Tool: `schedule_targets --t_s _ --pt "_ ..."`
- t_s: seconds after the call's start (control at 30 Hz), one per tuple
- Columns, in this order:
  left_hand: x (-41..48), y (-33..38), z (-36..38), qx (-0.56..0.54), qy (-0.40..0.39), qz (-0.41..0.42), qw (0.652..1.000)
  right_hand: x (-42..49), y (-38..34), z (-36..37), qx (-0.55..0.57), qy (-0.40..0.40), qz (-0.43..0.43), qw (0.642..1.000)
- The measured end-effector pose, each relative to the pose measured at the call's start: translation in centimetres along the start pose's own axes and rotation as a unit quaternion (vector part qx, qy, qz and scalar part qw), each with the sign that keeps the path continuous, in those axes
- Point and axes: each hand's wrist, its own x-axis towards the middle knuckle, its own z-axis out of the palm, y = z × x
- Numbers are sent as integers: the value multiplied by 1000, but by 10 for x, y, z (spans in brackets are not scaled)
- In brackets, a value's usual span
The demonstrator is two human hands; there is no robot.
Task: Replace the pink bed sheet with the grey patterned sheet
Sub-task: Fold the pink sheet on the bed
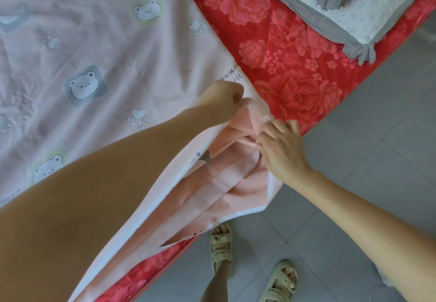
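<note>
Pink bear-print sheet [99, 49] spread over most of the bed, near corner bunched up off red floral mattress [271, 42], folded grey-edged bedding [330, 6] on mattress far corner, left hand [224, 103] fingers pinching sheet edge, right hand [280, 146] fingers gripping the bunched corner

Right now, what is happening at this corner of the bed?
A person stands at the bed's corner and holds the pink bear-print sheet with both hands. The left hand pinches its edge, and the right hand grips the bunched folds hanging over the side. Beside them the red floral mattress is bare. A white pad with grey trim lies on its far corner.
</note>
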Motion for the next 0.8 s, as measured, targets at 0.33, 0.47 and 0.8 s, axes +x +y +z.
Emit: schedule_targets --t_s 0.33,0.47,0.8 --pt "-56 22 -31 45 279 101 954 40 0 -98 275 34 288 917" --pt "-80 24 -25 25 256 103 961 61 -7 -110 305 40 234 922" --pt "-81 28 -30 116 162 34 979 51 -35 -130 460 -31 190 867"
